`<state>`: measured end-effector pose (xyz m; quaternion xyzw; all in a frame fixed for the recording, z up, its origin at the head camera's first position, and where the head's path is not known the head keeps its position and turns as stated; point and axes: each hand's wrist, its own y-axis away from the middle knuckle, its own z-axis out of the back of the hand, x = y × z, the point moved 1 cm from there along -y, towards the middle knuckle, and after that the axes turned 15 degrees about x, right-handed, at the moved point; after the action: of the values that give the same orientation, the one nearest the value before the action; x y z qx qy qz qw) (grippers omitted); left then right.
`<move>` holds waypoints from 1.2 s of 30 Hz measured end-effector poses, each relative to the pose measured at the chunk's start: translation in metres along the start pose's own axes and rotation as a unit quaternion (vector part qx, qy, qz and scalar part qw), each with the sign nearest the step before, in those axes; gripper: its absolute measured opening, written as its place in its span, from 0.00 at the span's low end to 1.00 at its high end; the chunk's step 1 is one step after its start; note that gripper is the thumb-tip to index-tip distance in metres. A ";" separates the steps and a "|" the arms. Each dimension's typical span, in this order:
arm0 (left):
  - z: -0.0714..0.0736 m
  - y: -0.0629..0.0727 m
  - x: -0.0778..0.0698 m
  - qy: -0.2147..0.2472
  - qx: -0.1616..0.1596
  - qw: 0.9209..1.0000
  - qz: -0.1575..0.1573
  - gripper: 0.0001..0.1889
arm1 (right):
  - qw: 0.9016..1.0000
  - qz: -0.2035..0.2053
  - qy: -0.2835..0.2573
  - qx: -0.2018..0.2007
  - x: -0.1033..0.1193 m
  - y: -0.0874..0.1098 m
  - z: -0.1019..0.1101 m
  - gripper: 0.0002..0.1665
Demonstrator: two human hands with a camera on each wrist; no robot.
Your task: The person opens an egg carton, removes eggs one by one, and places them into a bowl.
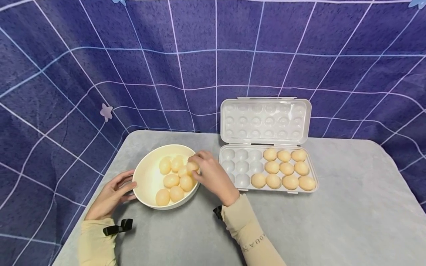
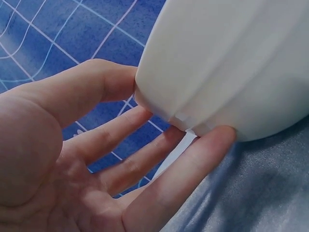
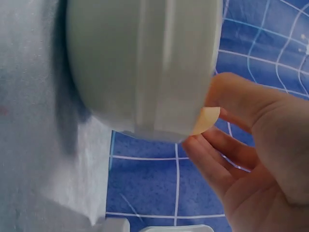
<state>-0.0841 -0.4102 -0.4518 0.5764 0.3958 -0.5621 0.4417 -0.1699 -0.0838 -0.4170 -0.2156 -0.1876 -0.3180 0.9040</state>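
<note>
A cream-coloured bowl (image 1: 144, 188) stands on the table at left, with several light-brown eggs (image 1: 171, 181) inside, mostly toward its right side. My left hand (image 1: 111, 194) holds the bowl by its left side. In the left wrist view the thumb (image 2: 113, 82) lies at the rim and the fingers (image 2: 193, 159) rest against the outer wall. Over the bowl's right rim, my right hand (image 1: 211, 173) pinches an egg (image 1: 192, 167) between thumb and fingers. The right wrist view shows only part of this egg (image 3: 207, 120), the bowl's wall hiding the rest.
Right of the bowl lies an egg carton (image 1: 314, 184) of pale plastic, its clear lid (image 1: 265, 122) raised at the back. Eggs (image 1: 287, 168) fill its right part; its left cups (image 1: 242, 167) are bare. A blue gridded cloth (image 1: 233, 66) hangs behind the grey table (image 1: 349, 207).
</note>
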 end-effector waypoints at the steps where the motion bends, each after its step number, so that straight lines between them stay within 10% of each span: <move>1: 0.000 0.000 0.000 0.000 0.000 1.000 0.000 0.25 | 1.000 -0.001 0.009 0.003 0.000 -0.001 -0.001 0.17; 13: -0.001 -0.002 -0.001 0.005 0.000 1.000 -0.002 0.25 | 0.992 -0.005 0.123 0.006 0.006 -0.011 -0.013 0.14; 36: 0.001 -0.001 0.000 0.013 0.007 1.000 -0.012 0.24 | 0.991 0.011 0.127 0.030 0.007 -0.008 -0.013 0.05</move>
<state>-0.0851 -0.4107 -0.4518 0.5820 0.4047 -0.5628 0.4251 -0.1671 -0.0998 -0.4226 -0.1485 -0.0786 -0.3271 0.9299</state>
